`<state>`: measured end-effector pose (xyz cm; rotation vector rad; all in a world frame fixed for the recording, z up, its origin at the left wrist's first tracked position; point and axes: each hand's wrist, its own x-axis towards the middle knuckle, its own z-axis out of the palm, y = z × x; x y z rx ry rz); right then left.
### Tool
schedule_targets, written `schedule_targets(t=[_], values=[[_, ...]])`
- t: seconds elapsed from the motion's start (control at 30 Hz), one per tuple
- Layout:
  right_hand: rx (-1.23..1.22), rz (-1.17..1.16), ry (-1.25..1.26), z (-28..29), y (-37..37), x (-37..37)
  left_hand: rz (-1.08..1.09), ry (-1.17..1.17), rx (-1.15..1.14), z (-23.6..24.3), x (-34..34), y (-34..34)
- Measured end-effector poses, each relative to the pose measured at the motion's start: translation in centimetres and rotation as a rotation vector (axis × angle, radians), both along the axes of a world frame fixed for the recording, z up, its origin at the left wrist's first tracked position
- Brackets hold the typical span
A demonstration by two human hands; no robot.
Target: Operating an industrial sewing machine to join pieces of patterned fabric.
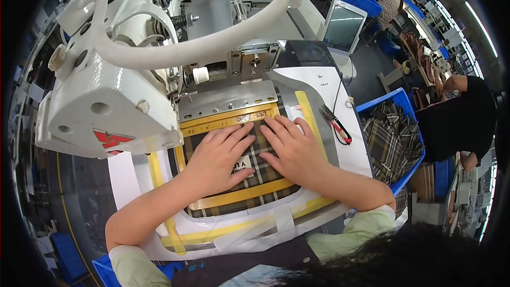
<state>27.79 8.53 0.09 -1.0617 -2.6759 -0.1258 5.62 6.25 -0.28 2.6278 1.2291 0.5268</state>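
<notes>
Both my hands lie flat on a piece of brown plaid fabric (257, 148), set inside a yellow-edged sewing template (249, 192). My left hand (217, 158) has its fingers stretched toward the template's far yellow strip (228, 120). Beside it, my right hand (295, 152) is spread over the fabric's right part, its fingertips near that same strip. Between the two thumbs shows part of a pale printed label (243, 166), partly covered by my left hand. A metal clamp plate (228, 101) runs along the strip's far side.
A white sewing machine head (114, 103) with a thick white tube (175, 55) stands at the left. Red-handled thread snips (338, 126) lie on the right. Beyond are a blue bin (423, 155) of plaid pieces, a screen (344, 26) and a person in black (462, 119).
</notes>
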Motion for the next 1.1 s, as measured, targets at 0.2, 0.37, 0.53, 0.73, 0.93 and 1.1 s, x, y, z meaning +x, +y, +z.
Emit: schedule_targets(t=[0.2, 0.37, 0.53, 0.73, 0.93, 1.1], values=[[-0.006, -0.011, -0.080, 0.1, -0.2, 0.1, -0.021, -0.020, -0.009, 0.1, 0.9, 1.0], [0.030, -0.001, -0.094, 0.1, -0.5, 0.0, -0.024, -0.009, 0.042, -0.5, 1.2, 1.2], [0.065, -0.005, -0.108, -0.2, 0.0, -0.3, -0.022, -0.012, 0.038, -0.4, 1.0, 0.9], [0.049, 0.003, -0.095, -0.1, 0.7, -0.3, 0.077, 0.098, -0.082, 1.0, -1.3, -2.5], [0.057, 0.004, -0.129, 0.1, 0.7, -0.5, 0.328, 0.161, -0.038, 0.9, -4.0, -6.5], [0.079, 0.013, -0.123, -0.1, 0.5, -0.5, 0.325, 0.102, 0.010, 0.5, -4.1, -6.8]])
